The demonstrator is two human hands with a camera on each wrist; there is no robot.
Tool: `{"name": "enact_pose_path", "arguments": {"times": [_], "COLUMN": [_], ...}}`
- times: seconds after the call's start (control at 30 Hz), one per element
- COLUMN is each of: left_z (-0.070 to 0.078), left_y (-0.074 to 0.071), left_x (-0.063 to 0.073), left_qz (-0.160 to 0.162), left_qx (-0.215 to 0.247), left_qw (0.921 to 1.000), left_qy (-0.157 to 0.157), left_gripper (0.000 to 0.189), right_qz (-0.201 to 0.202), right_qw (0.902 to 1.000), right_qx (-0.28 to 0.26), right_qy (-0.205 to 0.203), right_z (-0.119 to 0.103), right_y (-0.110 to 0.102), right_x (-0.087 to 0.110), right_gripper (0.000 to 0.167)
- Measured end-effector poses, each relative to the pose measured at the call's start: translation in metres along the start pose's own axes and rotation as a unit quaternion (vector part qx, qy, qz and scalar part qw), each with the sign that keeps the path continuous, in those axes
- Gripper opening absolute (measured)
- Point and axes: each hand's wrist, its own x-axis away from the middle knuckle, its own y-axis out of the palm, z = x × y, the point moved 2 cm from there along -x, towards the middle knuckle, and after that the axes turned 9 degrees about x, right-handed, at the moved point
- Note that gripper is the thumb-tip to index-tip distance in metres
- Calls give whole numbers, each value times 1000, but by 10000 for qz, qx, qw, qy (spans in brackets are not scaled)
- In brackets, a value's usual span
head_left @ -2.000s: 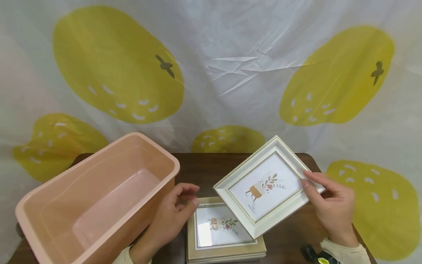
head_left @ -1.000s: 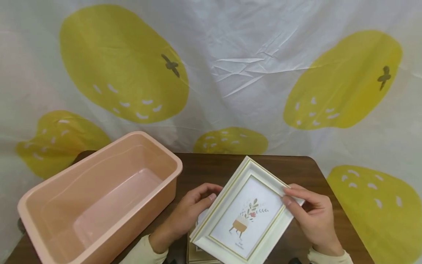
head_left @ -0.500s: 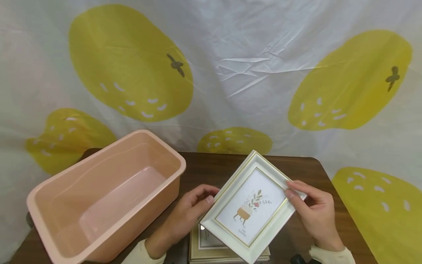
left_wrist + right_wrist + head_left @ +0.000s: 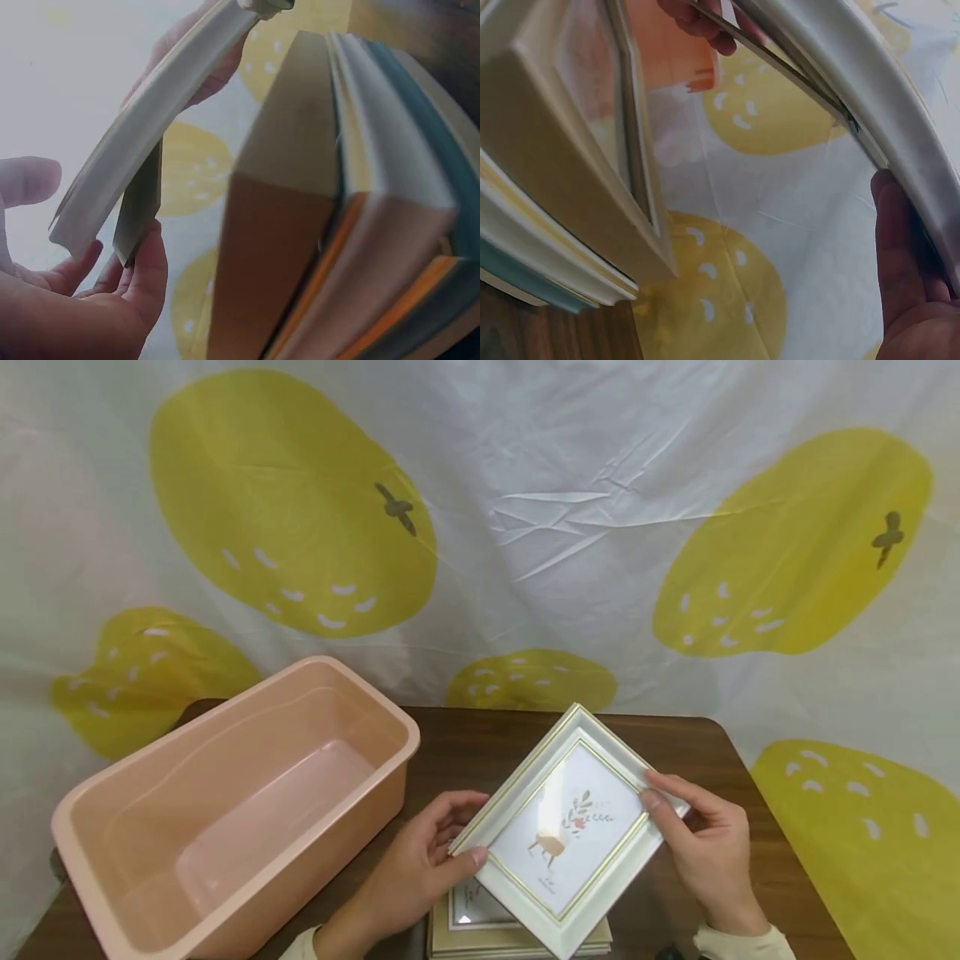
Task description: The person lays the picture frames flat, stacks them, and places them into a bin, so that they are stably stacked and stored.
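Observation:
A white picture frame (image 4: 573, 831) with gold trim and a flower-pot print is held up, tilted, print side toward me. My right hand (image 4: 708, 847) pinches its right corner, thumb on the front. At the lower left edge, my left hand (image 4: 416, 864) has its thumb over the front and fingers behind. From the left wrist, those fingers touch the dark stand (image 4: 142, 199) folding out from the frame's back. Under the held frame lies a stack of picture frames (image 4: 517, 941), a beige one on top; the held frame partly hides it.
A deep pink plastic bin (image 4: 322, 852) stands at the left on the dark wooden table (image 4: 465, 743). White and teal frame edges (image 4: 394, 75) show in the stack. Behind the table hangs a white cloth (image 4: 540, 552) with yellow fruit prints.
The right hand has brought the white frame from the upper right down to the middle and turned it more upright. The left hand has moved right, from beside the bin onto the frame's edge.

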Motion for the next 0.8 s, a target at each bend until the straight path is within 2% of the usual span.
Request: {"name": "enact_pose_path", "arguments": {"times": [0.2,0.3,0.47,0.67,0.8], "left_z": [-7,-10,-13,-14,-17], "left_y": [-2,-2,3,12,21], "left_x": [13,18,22,27,29], "left_qz": [98,197,627,1062,1308], "left_qx": [-95,140,540,469,431], "left_qw": [9997,9991,9950,9913,9894], "left_qy": [-180,-346,-562,-621,-452], "left_gripper": [68,71,79,98,103], "right_qz": [149,251,403,670,967], "right_qw": [9998,9995,9986,9969,9935], "right_qx": [-65,-196,-328,-403,-536], "right_qy": [-123,-73,62,109,253], "right_z": [7,10,13,15,17], "right_y": [11,19,25,30,33], "right_x": [7,7,9,12,15], "right_gripper": [29,28,27,26,25]}}
